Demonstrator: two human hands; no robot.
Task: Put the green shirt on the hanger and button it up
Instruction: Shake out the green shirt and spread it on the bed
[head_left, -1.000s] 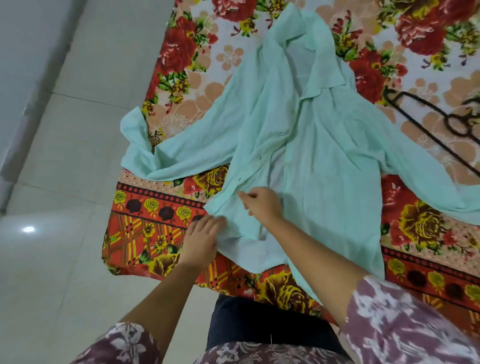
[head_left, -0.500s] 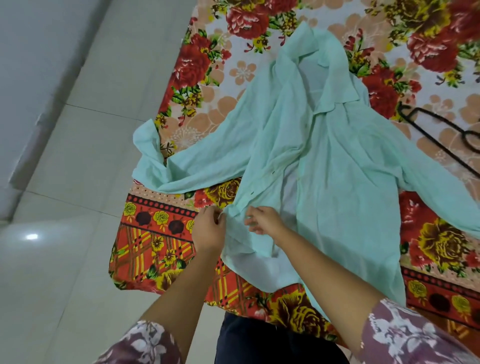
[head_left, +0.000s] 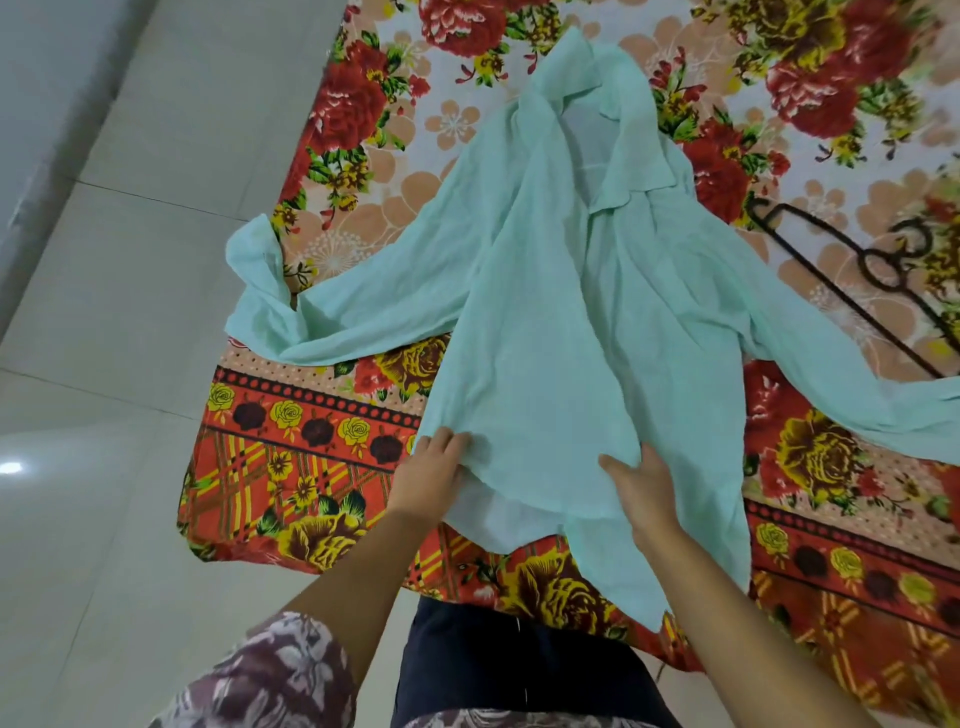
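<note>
Change at the front of the shirt (head_left: 561, 322): lay open a second ago, with a pale strip of inner cloth showing down the middle; now lies with one front panel drawn across the other and that gap covered. Remains spread on the flowered bedspread (head_left: 311, 467), collar at the far end, one sleeve trailing off the left edge toward the floor (head_left: 104, 312). Held at the lower hem by both hands: left hand (head_left: 434, 467) with fingers curled onto the hem's left corner, right hand (head_left: 636, 480) gripping the cloth near it (only the thumb plainly visible, fingertips tucked under a fold). Looks like arranging and smoothing rather than hanging, so early in the task by this reckoning. No telling whether any button is fastened; too small to see. Hanger (head_left: 857, 296) untouched on the bedspread to the right, well apart from both hands and close to the other sleeve. Probably calls next for fetching it and working it in at the collar, which a closed front may make awkward.
</note>
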